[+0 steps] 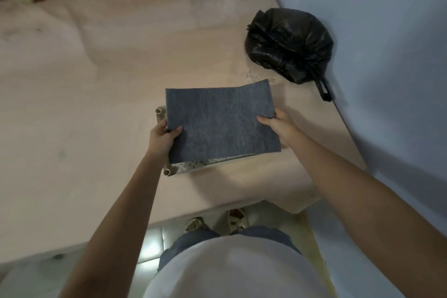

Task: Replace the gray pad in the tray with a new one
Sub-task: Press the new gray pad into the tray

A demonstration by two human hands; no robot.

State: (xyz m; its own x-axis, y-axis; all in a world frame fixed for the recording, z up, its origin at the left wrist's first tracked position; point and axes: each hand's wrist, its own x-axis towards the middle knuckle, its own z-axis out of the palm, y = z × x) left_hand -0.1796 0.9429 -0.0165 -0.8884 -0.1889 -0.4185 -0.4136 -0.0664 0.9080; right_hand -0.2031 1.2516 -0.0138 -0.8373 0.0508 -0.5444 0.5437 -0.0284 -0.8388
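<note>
Down at the bottom, a white shirt, blue trousers and a pair of pale shoes (pixel 217 222) on a tiled floor, right up against the edge of a pinkish table (pixel 96 104). Both bare arms reach out over it. The left hand (pixel 161 137) pinches the near left edge of the gray pad (pixel 221 121), thumb on top and fingers curled underneath; the right hand (pixel 278 126) grips the right edge the same way, thumb lying across the top surface. The pad is flat and level, held above the tray (pixel 179 169), and it hides most of that tray: only a speckled pale strip along the near side and two round tube-like corners at the left peek out. Further back and to the right, a tied black rubbish bag (pixel 289 43) sits on the table against a blue wall (pixel 387 31).
</note>
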